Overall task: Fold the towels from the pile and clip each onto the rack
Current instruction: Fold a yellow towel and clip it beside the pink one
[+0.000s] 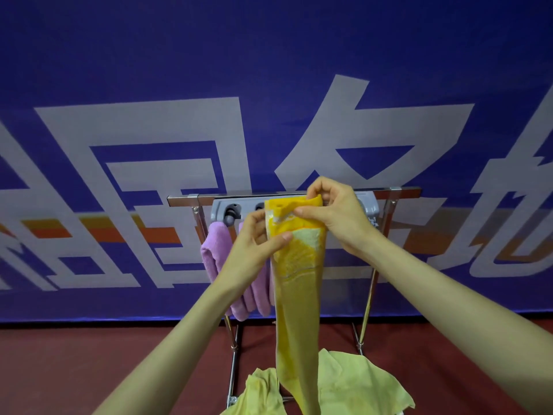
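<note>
Hands, left [259,235] and right [330,211], pinch yellow towel [299,283] at rack [389,193].

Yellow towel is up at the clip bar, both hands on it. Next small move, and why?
Probably push the yellow towel's top edge into a free clip on the grey clip bar. Both the left hand and right hand hold it folded at bar height, beside the purple towels already hanging.

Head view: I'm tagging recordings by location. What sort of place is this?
Probably an indoor sports hall or event venue: a big blue printed banner as backdrop, dark red floor, and a freestanding metal rack.
</note>
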Available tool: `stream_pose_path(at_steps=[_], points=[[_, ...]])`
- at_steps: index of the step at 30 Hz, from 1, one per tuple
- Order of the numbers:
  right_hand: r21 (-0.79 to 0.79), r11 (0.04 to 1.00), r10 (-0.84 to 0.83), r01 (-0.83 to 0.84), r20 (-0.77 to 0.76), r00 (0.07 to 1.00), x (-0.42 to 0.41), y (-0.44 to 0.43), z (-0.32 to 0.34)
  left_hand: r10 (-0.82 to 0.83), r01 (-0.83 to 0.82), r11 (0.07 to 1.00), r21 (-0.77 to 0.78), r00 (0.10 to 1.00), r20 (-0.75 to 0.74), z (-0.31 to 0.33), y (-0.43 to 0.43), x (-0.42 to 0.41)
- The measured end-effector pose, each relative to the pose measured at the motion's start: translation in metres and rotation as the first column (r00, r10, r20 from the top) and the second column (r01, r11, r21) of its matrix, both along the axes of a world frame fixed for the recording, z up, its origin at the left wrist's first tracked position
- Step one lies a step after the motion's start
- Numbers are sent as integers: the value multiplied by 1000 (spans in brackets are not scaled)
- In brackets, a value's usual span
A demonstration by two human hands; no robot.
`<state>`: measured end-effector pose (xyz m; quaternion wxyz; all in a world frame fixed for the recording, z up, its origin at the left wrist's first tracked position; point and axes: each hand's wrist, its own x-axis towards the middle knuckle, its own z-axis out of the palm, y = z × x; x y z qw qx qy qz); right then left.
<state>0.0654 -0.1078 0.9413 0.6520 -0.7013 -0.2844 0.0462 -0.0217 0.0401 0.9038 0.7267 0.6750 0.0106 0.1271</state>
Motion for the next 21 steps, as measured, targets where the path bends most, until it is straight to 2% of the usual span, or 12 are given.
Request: stream_pose_path(at_steps=[2,7,9,12,16,18,21], points=[[66,998,-12,14,-40,999,0,2,5,28,-27,999,-21,1000,7,-10,-5,-1],[148,988,-26,43,-119,993,2,5,15,236,-249,967,43,951,198,-22,-16,3],[166,985,-26,47,-130,991,3,5,17,198,-214,976,51,956,215,-22,-14,6],[187,981,-29,56,-142,989,5,7,21,82,-99,986,136,988,127,-27,-11,8],[257,964,-19,69,-191,981,9,17,30,-77,103,977,185,987,-138,-47,-10,13],[297,952,-12,78,-217,976,13,21,38,-81,138,958,252,972,-222,-64,-8,17],[332,938,-22,94,-215,976,21,24,50,-20,100,946,309,968,-251,-86,-2,19]])
